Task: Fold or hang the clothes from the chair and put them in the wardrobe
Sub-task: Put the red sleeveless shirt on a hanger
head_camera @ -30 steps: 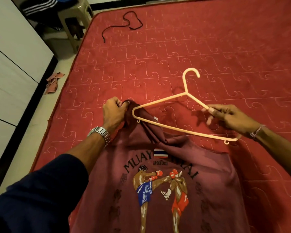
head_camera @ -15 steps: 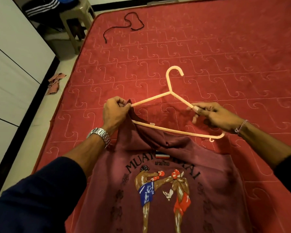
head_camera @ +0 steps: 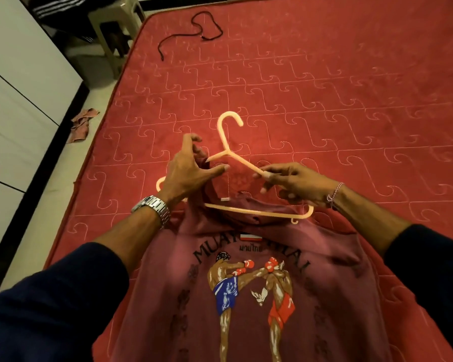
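A maroon T-shirt (head_camera: 249,304) with a Muay Thai boxing print lies flat on the red mattress (head_camera: 324,87). A pale plastic hanger (head_camera: 249,210) is partly threaded through its collar; the left end sticks out beside my left wrist and the hook points away from me. My left hand (head_camera: 186,171) hovers over the collar with fingers spread, thumb touching the fabric, holding nothing. My right hand (head_camera: 293,182) pinches the hanger's right sloping arm between thumb and fingers.
A black cord (head_camera: 194,32) lies on the mattress at the far end. A plastic stool (head_camera: 113,24) with dark striped clothes stands beyond the mattress corner. White wardrobe panels (head_camera: 19,100) line the left. A crumpled cloth (head_camera: 83,124) lies on the floor strip.
The hanger has slid left into the collar, its left end now poking out past my wrist. My left hand let go of the collar and spread its fingers.
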Demonstrator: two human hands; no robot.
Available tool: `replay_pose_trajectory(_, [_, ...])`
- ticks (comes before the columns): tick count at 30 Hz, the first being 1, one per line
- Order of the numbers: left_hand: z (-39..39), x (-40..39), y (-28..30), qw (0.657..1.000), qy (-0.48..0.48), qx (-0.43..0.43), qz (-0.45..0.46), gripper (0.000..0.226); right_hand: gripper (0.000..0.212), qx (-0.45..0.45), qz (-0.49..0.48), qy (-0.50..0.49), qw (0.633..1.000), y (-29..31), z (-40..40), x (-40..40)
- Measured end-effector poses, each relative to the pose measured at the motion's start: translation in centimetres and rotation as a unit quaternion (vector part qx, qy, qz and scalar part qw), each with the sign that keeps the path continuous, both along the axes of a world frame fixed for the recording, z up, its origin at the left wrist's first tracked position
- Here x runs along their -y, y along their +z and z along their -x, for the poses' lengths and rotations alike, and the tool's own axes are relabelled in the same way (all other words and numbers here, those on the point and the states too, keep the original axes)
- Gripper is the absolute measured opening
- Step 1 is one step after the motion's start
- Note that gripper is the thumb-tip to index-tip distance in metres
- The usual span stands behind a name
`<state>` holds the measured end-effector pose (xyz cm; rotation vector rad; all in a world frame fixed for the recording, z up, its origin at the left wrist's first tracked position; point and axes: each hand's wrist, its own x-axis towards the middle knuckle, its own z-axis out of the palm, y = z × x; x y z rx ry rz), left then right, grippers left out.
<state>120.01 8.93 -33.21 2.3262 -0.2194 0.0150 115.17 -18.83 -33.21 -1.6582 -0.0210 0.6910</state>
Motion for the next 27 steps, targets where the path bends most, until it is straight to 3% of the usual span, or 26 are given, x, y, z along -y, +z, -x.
replay_pose_trajectory(4, [0.2,1.3,-0.5,0.997,-0.058,-0.027,0.049,0.047,0.030,-0.109,-0.064,0.024,0.992,0.6,0.1,-0.5])
replay_pose_trajectory(7, [0.5,1.2,-1.0,0.996,-0.064,0.000,0.059,0.048,0.041,-0.205,-0.135,-0.026,0.969,0.1,-0.1,0.3])
replay_pose_trajectory(8, [0.6,0.9,-1.2,0.997,-0.059,0.004,0.054,0.054,0.038,-0.183,-0.105,-0.048,0.976,-0.6,-0.2,0.6])
replay_pose_trajectory(10, [0.6,0.3,-1.2,0.998,-0.044,-0.011,0.042,0.062,0.027,-0.048,0.072,-0.056,0.995,-2.2,-0.4,0.5])
replay_pose_trajectory(12, [0.9,-0.2,-0.9,0.999,-0.025,-0.030,0.034,0.062,0.027,0.040,0.211,-0.012,0.977,-3.3,-0.7,-0.4])
replay_pose_trajectory(16, [1.4,-0.9,-0.4,0.998,-0.014,-0.050,0.031,0.064,0.053,0.096,0.367,0.050,0.924,-5.2,-0.9,-3.6])
replay_pose_trajectory(18, [1.5,-1.3,-0.6,0.998,-0.012,-0.061,0.026,0.065,0.054,0.136,0.452,0.050,0.880,-6.2,-1.1,-5.0])
replay_pose_trajectory(19, [1.6,-1.5,-0.7,0.997,-0.010,-0.066,0.026,0.067,0.048,0.143,0.458,0.050,0.876,-6.5,-1.2,-5.5])
replay_pose_trajectory(22, [1.9,-1.7,-0.9,0.997,0.009,-0.067,0.021,0.064,0.025,0.109,0.326,-0.004,0.939,-6.9,-1.3,-5.2])
replay_pose_trajectory(24, [2.0,-1.9,-0.9,0.998,0.026,-0.060,0.015,0.063,0.031,0.075,0.226,-0.103,0.966,-6.2,-1.2,-4.2])
replay_pose_trajectory(27, [2.1,-2.0,-0.9,0.998,0.056,-0.033,-0.002,0.071,0.035,0.009,0.071,-0.212,0.975,-5.0,-0.5,-1.7])
